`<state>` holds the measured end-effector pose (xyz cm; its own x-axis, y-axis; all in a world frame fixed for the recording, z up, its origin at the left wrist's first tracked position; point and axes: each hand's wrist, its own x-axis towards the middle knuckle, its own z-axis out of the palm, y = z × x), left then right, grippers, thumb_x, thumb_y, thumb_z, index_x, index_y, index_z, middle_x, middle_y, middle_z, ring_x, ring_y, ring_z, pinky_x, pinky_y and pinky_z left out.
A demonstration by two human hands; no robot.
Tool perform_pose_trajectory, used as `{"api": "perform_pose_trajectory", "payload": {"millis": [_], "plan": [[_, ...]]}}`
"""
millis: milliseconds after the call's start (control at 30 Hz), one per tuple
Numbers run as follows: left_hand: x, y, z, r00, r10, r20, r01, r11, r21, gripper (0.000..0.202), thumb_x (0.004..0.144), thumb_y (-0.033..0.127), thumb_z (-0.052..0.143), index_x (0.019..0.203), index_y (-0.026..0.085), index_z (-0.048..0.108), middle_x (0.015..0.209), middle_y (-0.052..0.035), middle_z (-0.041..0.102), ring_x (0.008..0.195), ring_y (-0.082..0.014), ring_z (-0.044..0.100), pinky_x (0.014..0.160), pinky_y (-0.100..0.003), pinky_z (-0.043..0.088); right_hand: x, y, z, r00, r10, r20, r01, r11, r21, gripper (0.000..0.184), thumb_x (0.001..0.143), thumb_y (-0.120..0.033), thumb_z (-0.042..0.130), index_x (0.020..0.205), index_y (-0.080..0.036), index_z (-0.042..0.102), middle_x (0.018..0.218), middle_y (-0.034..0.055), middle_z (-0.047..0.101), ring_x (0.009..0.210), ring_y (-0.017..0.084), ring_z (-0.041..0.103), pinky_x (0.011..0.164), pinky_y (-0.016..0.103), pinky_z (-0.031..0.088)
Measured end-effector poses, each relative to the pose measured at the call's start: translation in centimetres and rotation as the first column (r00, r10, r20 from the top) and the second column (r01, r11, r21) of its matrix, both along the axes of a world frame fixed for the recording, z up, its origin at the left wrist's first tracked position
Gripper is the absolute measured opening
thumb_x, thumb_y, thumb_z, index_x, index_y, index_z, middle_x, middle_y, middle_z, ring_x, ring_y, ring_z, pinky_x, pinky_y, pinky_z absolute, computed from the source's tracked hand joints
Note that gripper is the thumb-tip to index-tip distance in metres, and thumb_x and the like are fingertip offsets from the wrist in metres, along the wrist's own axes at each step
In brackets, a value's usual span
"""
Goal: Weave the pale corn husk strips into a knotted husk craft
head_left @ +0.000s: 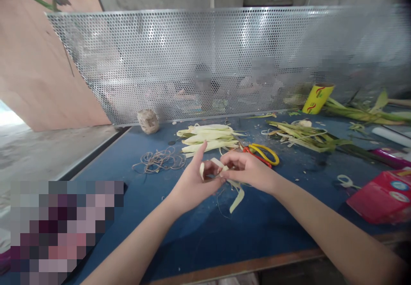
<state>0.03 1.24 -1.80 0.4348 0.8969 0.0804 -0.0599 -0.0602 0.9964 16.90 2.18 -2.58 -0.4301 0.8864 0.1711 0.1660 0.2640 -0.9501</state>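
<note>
Both my hands meet above the blue table (205, 229), pinching the same pale leaf strip (236, 195). My left hand (192, 184) has its index finger raised and its thumb and other fingers closed on a looped part of the strip. My right hand (248, 170) grips the strip from the right with curled fingers. The strip's loose end hangs down below my hands. Just behind my hands lies a stack of pale cut leaf pieces (208, 138), and red and yellow scissors (262, 153) rest to its right.
A tangle of brown twine (159, 160) and a twine ball (148, 121) lie at the left. Green leaves (305, 136) are heaped at the right, with a yellow cup (317, 98) behind and a red packet (383, 197) near the right edge. A perforated metal screen (205, 62) closes the table's back.
</note>
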Motion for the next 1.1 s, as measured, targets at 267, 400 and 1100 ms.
{"api": "perform_pose_trajectory", "payload": {"millis": [267,400,1100], "plan": [[0.08,0.67,0.68,0.987,0.151,0.054,-0.153,0.987,0.053,0.086,0.065,0.015,0.067,0.134,0.015,0.017,0.08,-0.0038,0.063,0.058,-0.012,0.054,0.047,-0.025,0.047,0.1,0.39,0.05,0.992,-0.117,-0.054,0.116,0.993,-0.016,0.017,0.075,-0.032,0.059,0.084,-0.018,0.057,0.078,0.0012,0.061,0.069,0.012,0.057,0.063,0.024,0.043],[-0.01,0.71,0.4,0.988,0.154,0.004,-0.153,0.98,0.131,0.081,0.066,0.017,0.066,0.133,0.015,0.02,0.084,-0.0055,0.064,0.059,-0.0116,0.054,0.047,-0.024,0.047,-0.11,0.13,0.12,0.995,-0.095,-0.037,0.093,0.994,-0.064,0.024,0.069,-0.032,0.065,0.085,-0.018,0.056,0.073,-0.0007,0.058,0.066,0.011,0.055,0.06,0.022,0.042],[-0.56,0.86,0.86,0.969,0.216,-0.123,-0.177,0.946,0.272,0.063,0.069,0.013,0.06,0.125,0.016,0.031,0.081,-0.0049,0.064,0.066,-0.0139,0.057,0.052,-0.024,0.045,0.54,0.64,0.67,0.931,-0.285,-0.227,0.265,0.957,-0.116,0.013,0.066,-0.028,0.065,0.07,-0.017,0.06,0.063,-0.0023,0.055,0.051,0.008,0.047,0.051,0.022,0.035]]}}
